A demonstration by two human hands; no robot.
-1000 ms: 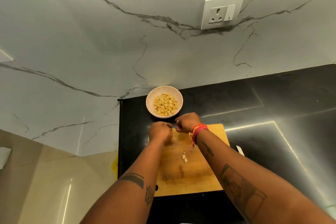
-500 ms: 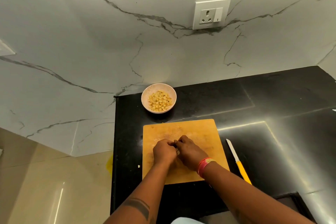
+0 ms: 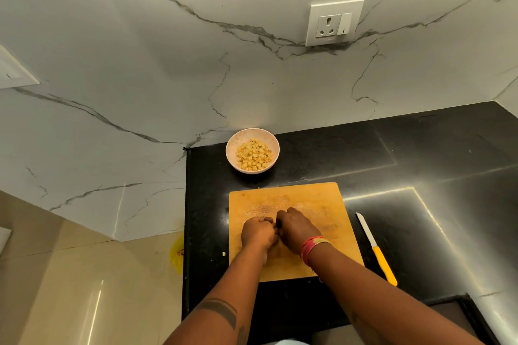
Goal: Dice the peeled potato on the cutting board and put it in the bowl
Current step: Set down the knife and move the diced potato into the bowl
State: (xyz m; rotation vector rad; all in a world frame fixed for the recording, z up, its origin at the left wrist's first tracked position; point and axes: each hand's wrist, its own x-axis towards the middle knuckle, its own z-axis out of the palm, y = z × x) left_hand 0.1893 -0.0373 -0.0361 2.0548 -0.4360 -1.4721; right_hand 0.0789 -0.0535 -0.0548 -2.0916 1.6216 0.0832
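Note:
A pale bowl of diced potato stands on the black counter beyond the wooden cutting board. My left hand and my right hand meet knuckles-up at the middle of the board. Their fingers curl together over the spot where the last potato pieces lay. Those pieces are hidden under the fingers. No other potato shows on the board.
A knife with a white blade and yellow handle lies on the counter right of the board. One small scrap sits left of the board, near the counter's left edge. A wall socket is on the marble wall.
Both hands came back from beside the bowl to the middle of the board and closed over the few pieces left there. The view shifted, bringing the knife fully into sight.

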